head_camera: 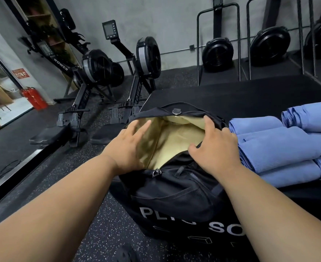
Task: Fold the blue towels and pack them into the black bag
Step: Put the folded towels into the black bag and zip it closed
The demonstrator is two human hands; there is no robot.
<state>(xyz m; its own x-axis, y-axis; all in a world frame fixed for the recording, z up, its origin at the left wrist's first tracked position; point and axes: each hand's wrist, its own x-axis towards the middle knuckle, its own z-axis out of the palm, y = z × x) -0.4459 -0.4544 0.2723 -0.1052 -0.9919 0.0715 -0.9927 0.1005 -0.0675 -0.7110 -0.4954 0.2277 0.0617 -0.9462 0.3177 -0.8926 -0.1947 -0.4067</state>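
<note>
The black bag [176, 191] stands unzipped on the edge of a black padded box, showing a tan lining with nothing visible inside. My left hand [129, 146] presses with spread fingers against the left side of the opening. My right hand [215, 148] lies on the right rim, index finger hooked over the far edge and thumb at the near edge, holding the mouth wide. Several folded blue towels [280, 148] are stacked directly to the right of the bag, almost touching my right hand.
The black padded box [250, 95] carries the bag and towels. Two rowing machines [99, 72] stand on the speckled floor to the left. Fan bikes [218, 52] line the back wall. A red fire extinguisher [34, 99] sits by the glass door at far left.
</note>
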